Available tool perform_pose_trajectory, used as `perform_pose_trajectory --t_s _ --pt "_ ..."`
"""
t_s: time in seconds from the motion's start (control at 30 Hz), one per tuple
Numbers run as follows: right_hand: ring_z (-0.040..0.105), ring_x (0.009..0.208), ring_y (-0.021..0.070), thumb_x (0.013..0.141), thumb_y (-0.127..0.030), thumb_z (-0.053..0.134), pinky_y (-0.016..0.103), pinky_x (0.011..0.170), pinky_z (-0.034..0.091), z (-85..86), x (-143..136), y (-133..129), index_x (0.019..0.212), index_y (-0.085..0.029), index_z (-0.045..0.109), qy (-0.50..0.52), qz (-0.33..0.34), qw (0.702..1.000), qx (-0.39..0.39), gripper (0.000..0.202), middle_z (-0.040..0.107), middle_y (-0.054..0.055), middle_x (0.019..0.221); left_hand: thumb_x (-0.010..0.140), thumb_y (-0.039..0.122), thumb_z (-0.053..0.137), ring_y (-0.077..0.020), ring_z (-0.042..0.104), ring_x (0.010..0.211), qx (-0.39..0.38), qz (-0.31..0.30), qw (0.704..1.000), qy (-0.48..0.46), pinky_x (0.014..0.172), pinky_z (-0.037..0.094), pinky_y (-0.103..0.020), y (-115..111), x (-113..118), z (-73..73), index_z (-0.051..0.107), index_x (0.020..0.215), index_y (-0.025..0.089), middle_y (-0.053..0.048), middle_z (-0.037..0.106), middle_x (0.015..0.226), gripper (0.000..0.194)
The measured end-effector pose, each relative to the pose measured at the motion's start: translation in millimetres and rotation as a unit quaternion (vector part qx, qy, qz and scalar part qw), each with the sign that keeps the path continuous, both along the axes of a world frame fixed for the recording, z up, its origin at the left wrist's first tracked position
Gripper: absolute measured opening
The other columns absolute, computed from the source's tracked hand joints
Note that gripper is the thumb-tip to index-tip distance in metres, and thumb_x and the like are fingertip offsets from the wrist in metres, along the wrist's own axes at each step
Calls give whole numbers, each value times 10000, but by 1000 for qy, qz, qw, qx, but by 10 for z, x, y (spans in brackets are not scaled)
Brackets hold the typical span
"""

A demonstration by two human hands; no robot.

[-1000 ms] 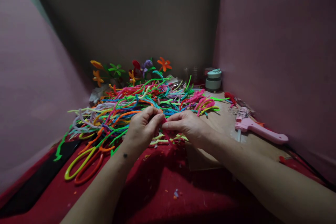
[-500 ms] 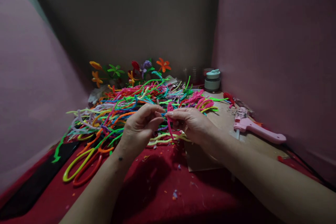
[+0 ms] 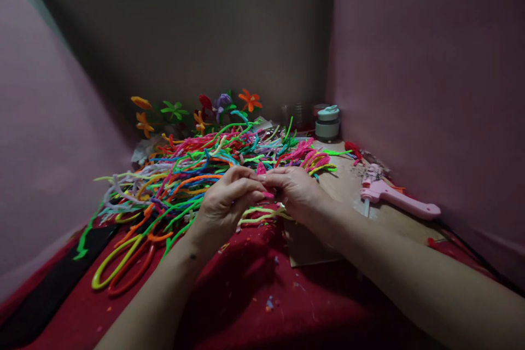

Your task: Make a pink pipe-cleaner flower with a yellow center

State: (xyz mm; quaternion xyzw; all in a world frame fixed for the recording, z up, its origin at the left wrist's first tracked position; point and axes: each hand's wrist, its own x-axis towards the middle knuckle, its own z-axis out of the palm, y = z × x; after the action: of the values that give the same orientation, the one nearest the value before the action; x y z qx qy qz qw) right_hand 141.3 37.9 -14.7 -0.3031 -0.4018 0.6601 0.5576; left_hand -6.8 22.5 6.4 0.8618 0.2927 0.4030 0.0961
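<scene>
At far left, a flat black strip (image 3: 61, 283) lies diagonally on the red-covered tabletop (image 3: 241, 295). To its right are two loops side by side: a yellow loop (image 3: 95, 282), then a red loop (image 3: 135, 281). Behind them, a pile of fuzzy stems (image 3: 192, 172) in many colors extends to the center. A row of flowers (image 3: 175, 111), in orange, green, red and purple, stands along the rear of the pile.

At center, the left hand (image 3: 232, 197) is closed, thumb against bent fingers, gripping the lower part of a pink fuzzy piece (image 3: 261, 168). The piece is located between the two hands, above the front of the pile; its middle is hidden by the fingers. The right hand (image 3: 297, 192) pinches the same piece between thumb and index finger.

Beyond the right hand, folded pink strands (image 3: 312, 157) lie at the pile's right end. A lidded cup (image 3: 327, 130) stands upright behind a tan board (image 3: 344, 186). At right, a pink glue gun (image 3: 404, 200) rests on its side on the board, a pale stick near its left end and a black cord (image 3: 463, 243) at its right.
</scene>
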Motion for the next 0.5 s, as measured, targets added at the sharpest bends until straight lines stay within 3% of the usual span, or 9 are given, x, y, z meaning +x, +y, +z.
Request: perform_pose_trajectory --t_s 0.13,0.2,0.27,0.37,0.5 --pt "381 412 61 537 -204 693 241 454 247 11 4 -15 490 -132 573 -38 -23 999 17 148 483 -44 433 851 181 453 -105 541 653 -66 -5 998 -20 592 451 -229 -34 -18 71 570 664 153 -27 540 764 222" --pt "379 413 62 539 -198 688 243 459 246 31 1 -29 475 -136 556 -32 -17 999 11 159 476 -45 429 851 179 449 -87 520 578 -72 -2 997 -36 533 445 -221 -34 -44 92 570 706 157 -25 548 785 191" --pt "369 419 61 546 -192 678 243 461 241 48 -2 -38 463 -140 541 -18 -9 1000 10 169 461 -47 428 833 162 481 -104 553 652 -41 6 998 -39 599 469 -234 -18 -80 106 592 839 170 -32 564 856 112" --pt "352 433 60 543 -174 664 240 459 229 53 -3 -35 460 -144 531 11 -7 1000 -4 160 435 -54 432 801 124 524 -144 560 858 54 18 998 22 749 463 -261 27 -122 93 616 929 198 -37 561 915 174" --pt "350 441 65 542 -166 648 239 452 218 34 3 -11 459 -146 520 35 6 999 -29 154 414 -54 428 811 117 510 -101 558 757 141 19 986 86 626 462 -191 58 -97 14 656 883 194 -33 541 873 180"
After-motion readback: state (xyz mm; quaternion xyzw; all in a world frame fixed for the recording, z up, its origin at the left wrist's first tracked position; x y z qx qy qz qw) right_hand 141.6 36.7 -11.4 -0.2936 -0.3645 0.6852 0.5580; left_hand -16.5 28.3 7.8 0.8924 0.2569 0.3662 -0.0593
